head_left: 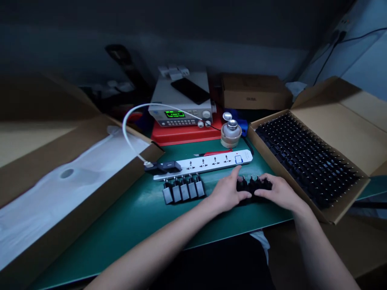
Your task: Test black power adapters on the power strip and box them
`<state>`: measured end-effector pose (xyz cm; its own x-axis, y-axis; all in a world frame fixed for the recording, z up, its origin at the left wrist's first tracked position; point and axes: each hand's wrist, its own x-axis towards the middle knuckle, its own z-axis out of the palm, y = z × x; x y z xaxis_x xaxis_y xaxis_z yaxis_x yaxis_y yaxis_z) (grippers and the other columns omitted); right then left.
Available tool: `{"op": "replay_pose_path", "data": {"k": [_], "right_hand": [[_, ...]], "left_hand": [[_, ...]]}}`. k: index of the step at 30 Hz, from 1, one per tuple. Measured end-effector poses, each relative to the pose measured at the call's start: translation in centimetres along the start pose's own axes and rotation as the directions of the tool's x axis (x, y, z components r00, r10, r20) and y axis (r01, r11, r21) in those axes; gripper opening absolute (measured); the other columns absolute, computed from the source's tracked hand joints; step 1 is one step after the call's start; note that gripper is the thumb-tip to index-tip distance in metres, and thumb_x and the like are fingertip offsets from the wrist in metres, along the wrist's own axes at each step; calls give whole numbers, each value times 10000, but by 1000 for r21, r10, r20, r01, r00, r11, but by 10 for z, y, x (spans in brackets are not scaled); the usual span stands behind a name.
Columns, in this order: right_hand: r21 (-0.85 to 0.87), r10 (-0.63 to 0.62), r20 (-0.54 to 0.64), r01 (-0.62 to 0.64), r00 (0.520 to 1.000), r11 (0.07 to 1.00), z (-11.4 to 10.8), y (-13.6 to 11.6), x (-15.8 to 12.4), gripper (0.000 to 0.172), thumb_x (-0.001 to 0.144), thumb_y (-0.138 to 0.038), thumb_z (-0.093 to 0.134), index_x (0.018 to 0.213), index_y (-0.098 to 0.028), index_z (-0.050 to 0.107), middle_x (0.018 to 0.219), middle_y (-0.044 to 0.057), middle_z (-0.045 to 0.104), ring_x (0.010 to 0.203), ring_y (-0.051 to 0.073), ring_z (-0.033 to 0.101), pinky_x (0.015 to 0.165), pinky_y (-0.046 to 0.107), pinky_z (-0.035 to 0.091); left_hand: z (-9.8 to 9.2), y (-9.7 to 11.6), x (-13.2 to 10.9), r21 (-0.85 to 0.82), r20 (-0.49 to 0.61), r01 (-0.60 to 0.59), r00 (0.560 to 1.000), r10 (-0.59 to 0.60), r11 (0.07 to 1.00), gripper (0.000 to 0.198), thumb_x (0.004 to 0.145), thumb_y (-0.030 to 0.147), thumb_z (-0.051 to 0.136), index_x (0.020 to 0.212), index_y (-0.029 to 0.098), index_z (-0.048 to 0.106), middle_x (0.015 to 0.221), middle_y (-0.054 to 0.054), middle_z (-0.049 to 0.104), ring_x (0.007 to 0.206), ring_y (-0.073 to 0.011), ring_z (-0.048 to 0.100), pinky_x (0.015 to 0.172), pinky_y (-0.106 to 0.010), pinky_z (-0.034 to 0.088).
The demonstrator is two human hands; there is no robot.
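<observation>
My left hand (227, 191) and my right hand (279, 191) close in from both sides on a row of black power adapters (253, 186) with upright pins. The thumbs lie along the near side; the fingers are partly hidden behind the row. Left of my left hand, a second row of black adapters (184, 189) stands on the green table, pins toward the power strip. The white power strip (208, 162) lies just beyond both rows. Two black adapters (172, 166) are plugged into its left end, one with a white cable (124, 125).
An open carton (328, 215) packed with black adapters stands at right. Another open carton (99, 209) with white wrapping is at left. Behind sit a bench instrument (181, 114) with a phone (191, 90) on top, a pump bottle (231, 131) and a red knife (216, 153).
</observation>
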<state>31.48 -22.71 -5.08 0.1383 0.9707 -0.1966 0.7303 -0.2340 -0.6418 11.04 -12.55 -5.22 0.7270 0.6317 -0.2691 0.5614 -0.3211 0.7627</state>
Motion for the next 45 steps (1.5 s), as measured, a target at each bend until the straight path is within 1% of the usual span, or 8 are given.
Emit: {"op": "replay_pose_path", "data": {"k": [6,9,13,21,29,35,40,45], "right_hand": [[-134,31,-233,-64,972,989,4,-1,9,683,849,-626,664,1379,-223,510,1302,131,598,883,235,671,787,422,576],[-239,-71,-416,-33,906,970,22,-14,-7,718,881,-680,589,1411,-207,483,1495,177,432,1167,327,603,895,487,566],[-444,-295,-440,80,848,893,59,-42,-13,735,871,-668,612,1410,-181,499,1588,199,304,1432,424,337,1097,627,387],[-568,-467,-308,233,829,789,77,-41,4,389,908,-383,620,1275,-258,623,1483,132,472,1358,366,456,1118,625,327],[-572,-432,-369,165,823,803,70,-28,-11,649,918,-547,577,1466,-218,465,1635,188,208,1425,489,318,1011,701,432],[-567,-530,-329,286,781,773,78,-15,-5,557,893,-475,618,1414,-295,536,1601,105,335,1368,497,383,1014,725,436],[-499,-557,-312,366,769,785,59,-9,1,564,887,-480,614,1426,-345,523,1569,64,396,1339,470,439,1036,720,435],[-532,-633,-433,386,641,754,40,-6,-5,836,779,-391,760,1521,-446,378,1595,35,355,1297,497,491,1001,724,454]], "left_hand": [[-7,-19,-34,-1,-216,-129,968,126,992,906,833,258,741,1562,251,202,1587,-200,350,943,-226,714,872,-432,587],[-20,-39,-76,295,-382,-211,868,317,932,654,911,249,654,1492,253,353,1551,-157,424,1220,-296,608,1021,-512,506],[-38,-68,-110,527,-602,77,737,308,846,513,916,366,659,1376,191,515,1430,-193,534,1321,-380,497,1096,-636,374],[-24,-77,-83,512,-630,244,758,167,824,601,871,546,669,1353,193,603,1434,-211,535,1331,-417,467,1115,-688,269],[-32,-97,-109,504,-579,99,776,250,858,512,895,411,607,1379,249,577,1352,-137,599,1349,-352,463,1176,-677,163],[-28,-100,-118,450,-669,328,740,70,831,723,807,466,709,1465,260,492,1591,-180,326,1443,-490,259,1063,-722,316],[-31,-102,-110,393,-660,306,750,34,867,693,745,421,725,1404,289,556,1509,-149,458,1349,-477,370,973,-663,413],[-41,-113,-135,400,-679,193,719,149,896,673,705,374,717,1357,261,592,1448,-148,506,1353,-453,373,990,-651,420]]}}
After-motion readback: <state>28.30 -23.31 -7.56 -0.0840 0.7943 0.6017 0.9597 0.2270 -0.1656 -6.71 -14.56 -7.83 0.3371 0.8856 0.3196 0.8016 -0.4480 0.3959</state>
